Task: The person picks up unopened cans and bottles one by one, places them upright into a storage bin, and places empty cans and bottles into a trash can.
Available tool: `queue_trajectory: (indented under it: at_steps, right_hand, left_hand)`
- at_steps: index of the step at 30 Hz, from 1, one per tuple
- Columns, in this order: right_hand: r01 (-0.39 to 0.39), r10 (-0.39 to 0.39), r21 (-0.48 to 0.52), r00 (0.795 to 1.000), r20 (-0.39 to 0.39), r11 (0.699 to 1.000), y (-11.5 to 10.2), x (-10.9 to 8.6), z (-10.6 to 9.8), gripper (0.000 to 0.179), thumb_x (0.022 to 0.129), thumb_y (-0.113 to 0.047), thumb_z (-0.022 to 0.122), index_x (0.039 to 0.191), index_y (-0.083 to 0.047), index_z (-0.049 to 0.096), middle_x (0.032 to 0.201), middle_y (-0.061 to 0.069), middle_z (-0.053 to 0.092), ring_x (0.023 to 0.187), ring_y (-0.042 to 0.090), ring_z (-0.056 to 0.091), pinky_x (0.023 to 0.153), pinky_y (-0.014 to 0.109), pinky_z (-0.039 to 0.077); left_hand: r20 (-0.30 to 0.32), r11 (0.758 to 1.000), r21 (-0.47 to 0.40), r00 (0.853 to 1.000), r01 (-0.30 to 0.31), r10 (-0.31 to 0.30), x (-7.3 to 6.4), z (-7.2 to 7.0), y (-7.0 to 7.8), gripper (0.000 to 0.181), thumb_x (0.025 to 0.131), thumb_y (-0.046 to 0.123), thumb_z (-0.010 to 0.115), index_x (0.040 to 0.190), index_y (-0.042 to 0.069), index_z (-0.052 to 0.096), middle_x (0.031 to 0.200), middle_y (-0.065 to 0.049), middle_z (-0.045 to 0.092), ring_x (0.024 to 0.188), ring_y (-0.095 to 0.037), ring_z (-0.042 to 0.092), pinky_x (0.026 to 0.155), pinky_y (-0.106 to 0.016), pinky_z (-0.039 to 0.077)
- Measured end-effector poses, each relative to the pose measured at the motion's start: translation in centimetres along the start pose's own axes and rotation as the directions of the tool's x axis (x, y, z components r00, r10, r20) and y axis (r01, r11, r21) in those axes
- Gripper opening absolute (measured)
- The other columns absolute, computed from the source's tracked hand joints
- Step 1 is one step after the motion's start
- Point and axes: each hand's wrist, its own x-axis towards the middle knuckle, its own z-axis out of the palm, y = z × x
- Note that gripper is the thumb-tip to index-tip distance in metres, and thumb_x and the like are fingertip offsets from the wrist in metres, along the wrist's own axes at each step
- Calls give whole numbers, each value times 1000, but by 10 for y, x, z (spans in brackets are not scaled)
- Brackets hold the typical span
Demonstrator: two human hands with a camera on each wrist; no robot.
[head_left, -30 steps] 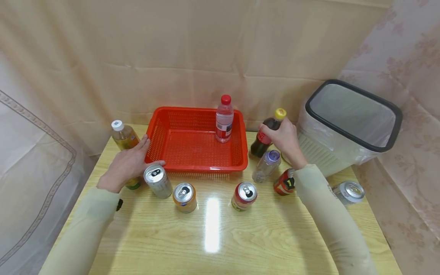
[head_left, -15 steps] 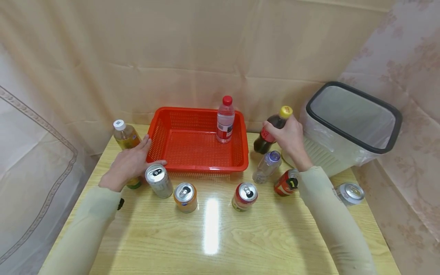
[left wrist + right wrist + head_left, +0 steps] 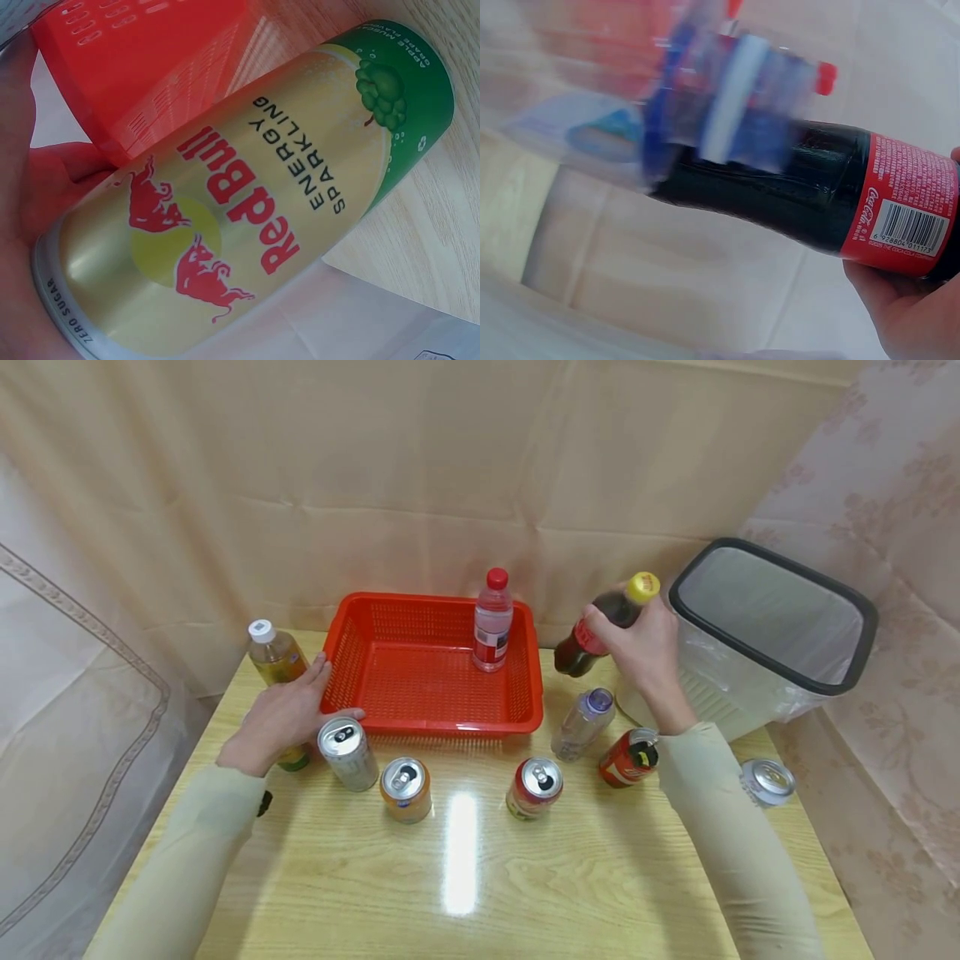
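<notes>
red basket [image 3: 435, 727] at left, bin [image 3: 712, 693] at right: locate tilted cola [image 3: 587, 639] between, gripped by right hand [image 3: 647, 647] — could clip clear bottle [image 3: 581, 727] if swung low; note left hand [image 3: 285, 717] spread against basket.

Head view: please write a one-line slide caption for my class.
Right hand grips a tilted, yellow-capped cola bottle; left hand touches the red basket.

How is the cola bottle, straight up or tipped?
Tipped: in the head view, the cola bottle slants in the right hand, its yellow cap leaning toward the bin.
</notes>
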Motion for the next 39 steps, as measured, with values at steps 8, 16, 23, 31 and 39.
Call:
queue_trajectory:
  at_steps: [8,16,23,31,39]
  right_hand:
    - [16,-16,90,1000,0,996,-21,-2,-10,46,92,-42,72,123,-10,59,110,4,64,95,16,60,81,29,52]
    - [28,-27,108,1000,-6,994,-39,-7,-15,49,94,-44,71,130,-12,59,117,2,64,100,15,59,84,31,53]
    - [80,-79,147,997,-14,986,-52,-14,-17,48,95,-39,71,132,-9,60,120,3,65,103,14,60,88,32,53]
    - [75,-77,205,997,-1,976,-68,-18,-12,47,95,-36,72,131,-8,59,119,4,66,103,16,61,88,34,53]
    - [85,-96,267,995,30,960,-79,-16,5,45,94,-35,72,129,-9,60,116,6,66,102,18,62,87,37,54]
  left_hand:
    - [5,1000,3,1000,-1,1,0,-1,0,117,88,84,49,162,-3,21,168,-28,15,110,-52,62,86,-60,54]
    - [11,1000,-3,1000,7,-7,0,-1,1,117,88,83,50,162,-3,20,168,-27,13,114,-55,59,89,-61,53]
    - [-5,1000,21,1000,2,-2,1,-1,1,120,87,88,43,161,-5,25,167,-29,17,110,-54,62,85,-60,54]
    - [0,1000,21,1000,5,-5,1,-1,0,123,84,91,39,161,-4,24,167,-28,17,107,-52,63,83,-59,55]
    - [2,1000,26,1000,5,-6,2,0,0,122,85,91,40,161,-3,23,168,-28,17,104,-49,64,82,-57,56]
